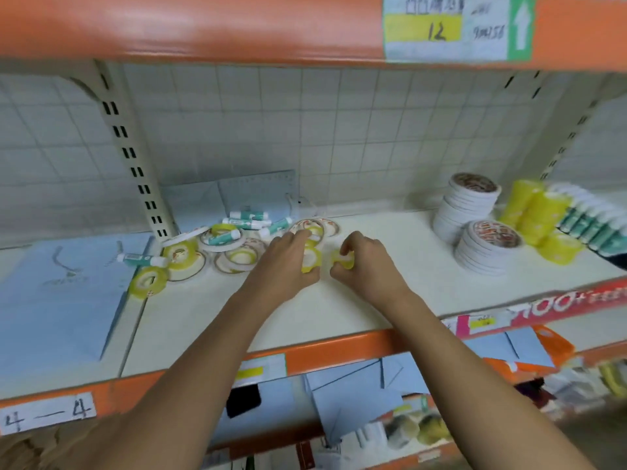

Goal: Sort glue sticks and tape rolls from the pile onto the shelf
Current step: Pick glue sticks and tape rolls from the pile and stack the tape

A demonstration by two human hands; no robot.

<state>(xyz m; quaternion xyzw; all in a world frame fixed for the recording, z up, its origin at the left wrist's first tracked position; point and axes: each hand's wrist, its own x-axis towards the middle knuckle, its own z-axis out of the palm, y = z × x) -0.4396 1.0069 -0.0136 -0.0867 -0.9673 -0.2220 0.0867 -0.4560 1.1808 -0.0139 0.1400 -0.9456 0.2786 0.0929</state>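
Yellow tape roll (pixel 312 261) sits gripped in the left hand (pixel 288 266), at the right edge of the pile (pixel 220 245). Just beside it, the right hand (pixel 366 262) pinches a smaller roll (pixel 345 261). Sorted yellow rolls (pixel 532 215) stand far right, nearer the right hand.

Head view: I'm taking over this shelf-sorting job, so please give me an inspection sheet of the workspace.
Surface: white shelf board, orange front edge.
Job's things: mixed pile of tape rolls and glue sticks at left; white tape stacks, yellow tape stacks, glue stick row at right.
Clutter: blue envelopes far left.
Grippers: left hand grips yellow roll; right hand pinches second yellow roll.
Cables: nothing seen.
Surroundings: gridded back panel, price label above, stocked shelf below.
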